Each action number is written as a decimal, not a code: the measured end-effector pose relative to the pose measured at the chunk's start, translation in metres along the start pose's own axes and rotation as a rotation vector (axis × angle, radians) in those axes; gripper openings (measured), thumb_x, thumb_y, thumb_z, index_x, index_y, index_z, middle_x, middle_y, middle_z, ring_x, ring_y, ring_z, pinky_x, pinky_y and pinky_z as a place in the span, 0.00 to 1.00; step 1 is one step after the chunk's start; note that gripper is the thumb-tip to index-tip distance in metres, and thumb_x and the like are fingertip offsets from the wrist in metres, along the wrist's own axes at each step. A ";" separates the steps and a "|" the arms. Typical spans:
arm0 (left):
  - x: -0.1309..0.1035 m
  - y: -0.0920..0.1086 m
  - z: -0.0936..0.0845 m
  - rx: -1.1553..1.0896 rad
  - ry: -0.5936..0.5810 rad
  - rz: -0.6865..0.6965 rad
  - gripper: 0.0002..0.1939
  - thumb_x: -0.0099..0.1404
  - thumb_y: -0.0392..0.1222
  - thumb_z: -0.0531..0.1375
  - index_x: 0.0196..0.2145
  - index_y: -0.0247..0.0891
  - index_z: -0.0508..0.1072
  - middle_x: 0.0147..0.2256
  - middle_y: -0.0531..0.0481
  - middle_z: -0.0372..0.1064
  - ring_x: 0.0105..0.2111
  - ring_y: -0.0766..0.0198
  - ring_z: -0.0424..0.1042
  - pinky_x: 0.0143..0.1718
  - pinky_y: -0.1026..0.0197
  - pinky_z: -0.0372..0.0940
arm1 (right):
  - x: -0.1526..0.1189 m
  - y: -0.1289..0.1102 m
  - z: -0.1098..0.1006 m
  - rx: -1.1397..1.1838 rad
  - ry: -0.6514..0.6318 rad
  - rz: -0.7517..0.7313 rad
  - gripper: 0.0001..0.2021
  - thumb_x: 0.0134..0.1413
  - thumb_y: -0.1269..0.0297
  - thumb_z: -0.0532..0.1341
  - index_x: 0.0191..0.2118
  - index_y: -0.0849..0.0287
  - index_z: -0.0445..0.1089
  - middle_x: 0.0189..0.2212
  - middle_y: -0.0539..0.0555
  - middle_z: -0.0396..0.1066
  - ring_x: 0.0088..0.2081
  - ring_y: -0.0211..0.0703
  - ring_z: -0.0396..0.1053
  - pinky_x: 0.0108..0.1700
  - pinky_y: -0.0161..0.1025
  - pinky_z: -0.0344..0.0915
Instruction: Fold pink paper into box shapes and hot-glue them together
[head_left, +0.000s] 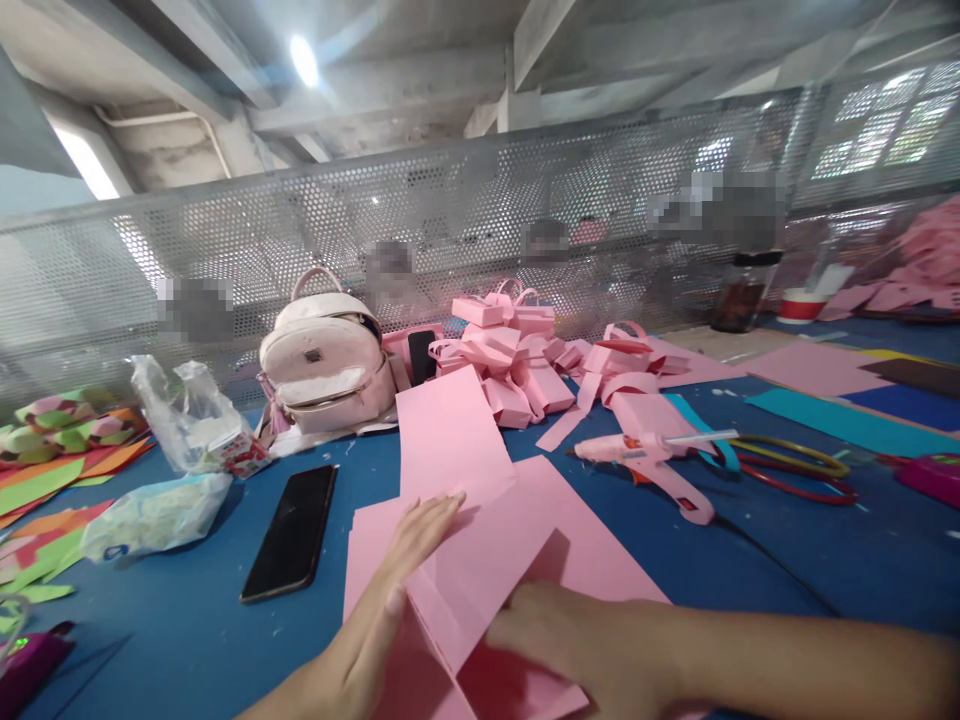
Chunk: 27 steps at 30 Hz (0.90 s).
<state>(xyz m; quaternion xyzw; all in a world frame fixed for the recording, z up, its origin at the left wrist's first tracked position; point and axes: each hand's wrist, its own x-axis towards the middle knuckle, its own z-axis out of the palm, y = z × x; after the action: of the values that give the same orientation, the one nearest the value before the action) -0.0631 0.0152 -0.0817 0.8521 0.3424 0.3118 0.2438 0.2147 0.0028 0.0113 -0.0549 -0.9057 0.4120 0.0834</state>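
A folded piece of pink paper (pixel 480 570) stands partly raised above flat pink sheets (pixel 600 540) on the blue table. My left hand (pixel 401 565) rests along its left side, fingers stretched out and thumb apart. Under the raised flap on the right is my right hand (pixel 551 630); its fingertips are hidden by the paper, so I cannot tell what they grip. Another pink sheet (pixel 450 430) extends beyond the fold. To the right lies a pink glue gun (pixel 649 460) with a clear glue stick in its back.
Behind the sheets are a pile of small pink paper baskets (pixel 517 350) and a pale backpack (pixel 326 350). A black phone (pixel 291 535) and a plastic packet (pixel 157 515) lie left. Scissors (pixel 802 465) are beyond the glue gun, whose cord (pixel 772 565) crosses the right side.
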 end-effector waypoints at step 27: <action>0.003 0.007 0.001 -0.017 0.006 -0.088 0.37 0.74 0.68 0.41 0.71 0.47 0.57 0.70 0.45 0.56 0.70 0.44 0.55 0.71 0.39 0.43 | 0.002 0.001 0.002 -0.001 0.000 0.043 0.35 0.52 0.49 0.67 0.62 0.64 0.68 0.59 0.67 0.70 0.59 0.61 0.69 0.62 0.49 0.62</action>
<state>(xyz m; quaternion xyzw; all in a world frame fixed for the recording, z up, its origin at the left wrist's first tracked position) -0.0573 0.0123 -0.0769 0.8332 0.3777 0.3064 0.2632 0.2129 0.0024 0.0095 -0.0743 -0.9045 0.4133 0.0747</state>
